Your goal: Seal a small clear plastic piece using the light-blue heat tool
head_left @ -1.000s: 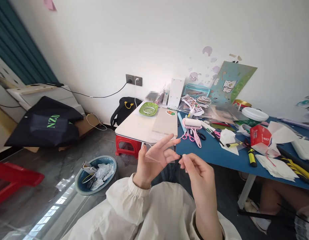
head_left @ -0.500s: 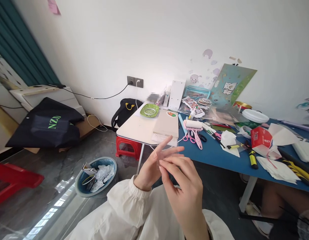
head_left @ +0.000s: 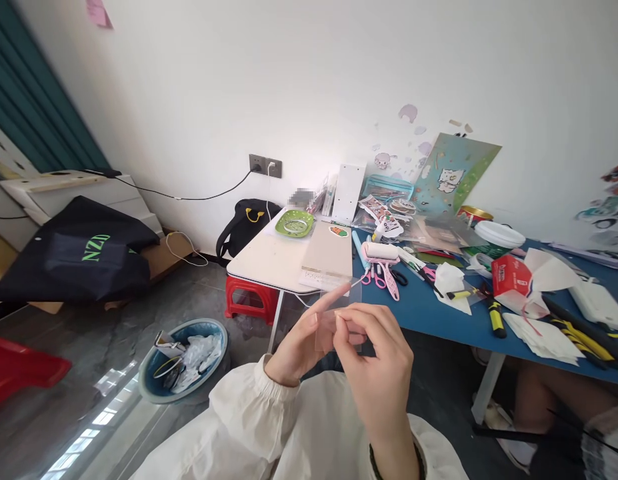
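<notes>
A small, see-through plastic sheet (head_left: 326,340) is held up between my hands, above my lap and in front of the table edge. My left hand (head_left: 295,345) grips its left side with the thumb, while the index finger stretches out along it. From the right, my right hand (head_left: 381,350) pinches at the sheet's middle with thumb and index finger. The other left fingers are partly hidden behind the sheet and my right hand.
A white table (head_left: 261,260) bears a green dish (head_left: 293,232) and a beige board (head_left: 329,250). On the blue table (head_left: 429,320) lie a pink lint roller (head_left: 386,257), scissors (head_left: 373,279), and tissues (head_left: 541,337). A waste basin (head_left: 223,363) stands lower left; another person's leg (head_left: 539,400) shows lower right.
The clear sheet now shows spread out wider between my hands. My right hand's pinch has shifted slightly right and up, and its fingers have curled more. The view has turned slightly right.
</notes>
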`<control>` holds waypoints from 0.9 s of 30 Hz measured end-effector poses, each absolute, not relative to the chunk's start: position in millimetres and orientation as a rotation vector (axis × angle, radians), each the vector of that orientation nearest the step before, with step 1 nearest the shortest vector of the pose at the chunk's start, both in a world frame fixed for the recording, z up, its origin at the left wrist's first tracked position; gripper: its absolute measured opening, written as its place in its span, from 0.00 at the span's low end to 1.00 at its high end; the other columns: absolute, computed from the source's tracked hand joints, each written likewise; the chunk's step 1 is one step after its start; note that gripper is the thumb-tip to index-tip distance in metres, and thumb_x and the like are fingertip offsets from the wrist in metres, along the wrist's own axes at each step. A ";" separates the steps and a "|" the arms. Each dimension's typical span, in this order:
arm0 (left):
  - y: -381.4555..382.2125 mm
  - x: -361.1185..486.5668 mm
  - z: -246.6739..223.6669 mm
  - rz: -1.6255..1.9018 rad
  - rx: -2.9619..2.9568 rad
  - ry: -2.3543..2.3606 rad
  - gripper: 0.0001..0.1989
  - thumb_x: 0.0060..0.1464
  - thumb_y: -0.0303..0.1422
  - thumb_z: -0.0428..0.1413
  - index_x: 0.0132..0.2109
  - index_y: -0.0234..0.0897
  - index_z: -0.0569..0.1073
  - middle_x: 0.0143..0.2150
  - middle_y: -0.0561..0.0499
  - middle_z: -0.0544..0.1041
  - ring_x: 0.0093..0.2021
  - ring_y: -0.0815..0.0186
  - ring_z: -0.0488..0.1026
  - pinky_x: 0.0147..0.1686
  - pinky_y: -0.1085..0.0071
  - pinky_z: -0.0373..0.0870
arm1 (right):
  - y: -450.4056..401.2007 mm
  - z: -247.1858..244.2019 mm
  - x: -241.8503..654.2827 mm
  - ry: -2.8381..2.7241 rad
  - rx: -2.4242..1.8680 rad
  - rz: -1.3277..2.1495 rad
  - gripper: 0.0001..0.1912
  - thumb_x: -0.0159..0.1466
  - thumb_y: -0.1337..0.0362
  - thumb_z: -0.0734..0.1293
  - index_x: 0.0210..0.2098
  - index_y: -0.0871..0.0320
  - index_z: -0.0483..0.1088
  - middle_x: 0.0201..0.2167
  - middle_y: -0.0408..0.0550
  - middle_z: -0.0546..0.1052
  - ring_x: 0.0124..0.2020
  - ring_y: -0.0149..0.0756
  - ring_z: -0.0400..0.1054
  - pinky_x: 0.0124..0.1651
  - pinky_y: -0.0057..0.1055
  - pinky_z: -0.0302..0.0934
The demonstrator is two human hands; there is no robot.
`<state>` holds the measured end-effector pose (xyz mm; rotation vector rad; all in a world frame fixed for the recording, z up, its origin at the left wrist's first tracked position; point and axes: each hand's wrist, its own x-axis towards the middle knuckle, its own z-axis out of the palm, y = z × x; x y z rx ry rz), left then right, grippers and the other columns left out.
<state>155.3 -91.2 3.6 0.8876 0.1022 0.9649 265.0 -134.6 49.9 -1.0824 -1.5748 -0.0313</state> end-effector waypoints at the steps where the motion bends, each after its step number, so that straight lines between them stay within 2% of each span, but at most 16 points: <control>1: -91.0 155.4 3.0 0.952 0.883 0.095 0.33 0.56 0.46 0.52 0.65 0.39 0.58 0.50 0.40 0.75 0.50 0.52 0.73 0.54 0.51 0.61 | -133.2 51.0 266.4 -1.568 -1.089 -0.046 0.08 0.59 0.75 0.64 0.32 0.55 0.70 0.31 0.48 0.76 0.34 0.38 0.68 0.35 0.35 0.65; 6: -87.7 154.2 2.9 0.899 0.898 0.042 0.34 0.55 0.48 0.52 0.65 0.38 0.58 0.54 0.37 0.73 0.51 0.52 0.72 0.52 0.53 0.62 | -123.3 55.6 272.1 -1.551 -1.091 -0.106 0.08 0.60 0.74 0.65 0.31 0.54 0.69 0.30 0.47 0.76 0.34 0.38 0.69 0.36 0.35 0.65; 11: -84.1 151.4 2.3 0.844 0.880 0.012 0.37 0.53 0.49 0.53 0.64 0.36 0.58 0.53 0.35 0.74 0.54 0.48 0.69 0.53 0.51 0.61 | -113.3 59.1 277.0 -1.566 -1.090 -0.096 0.07 0.61 0.73 0.64 0.32 0.54 0.69 0.31 0.47 0.76 0.35 0.38 0.69 0.39 0.37 0.65; 16: -83.4 147.9 -0.7 0.828 0.871 0.004 0.38 0.52 0.51 0.53 0.65 0.37 0.57 0.51 0.35 0.74 0.49 0.51 0.72 0.50 0.53 0.63 | -110.6 63.6 279.3 -1.615 -1.068 -0.084 0.07 0.61 0.73 0.64 0.32 0.55 0.68 0.31 0.47 0.75 0.37 0.38 0.69 0.41 0.36 0.64; 21: -83.9 145.9 -1.2 0.836 0.856 -0.012 0.36 0.53 0.50 0.53 0.64 0.38 0.59 0.51 0.35 0.74 0.49 0.52 0.72 0.51 0.54 0.63 | -112.4 66.7 278.1 -1.666 -1.045 -0.082 0.07 0.63 0.73 0.63 0.34 0.55 0.67 0.31 0.46 0.75 0.36 0.36 0.69 0.40 0.35 0.63; 27: -82.6 140.0 -0.2 0.815 0.861 -0.058 0.36 0.53 0.49 0.54 0.64 0.37 0.59 0.49 0.36 0.76 0.47 0.54 0.74 0.46 0.59 0.66 | -101.3 80.3 280.5 -1.920 -0.996 -0.182 0.07 0.66 0.73 0.59 0.35 0.56 0.65 0.32 0.48 0.74 0.35 0.38 0.66 0.40 0.35 0.60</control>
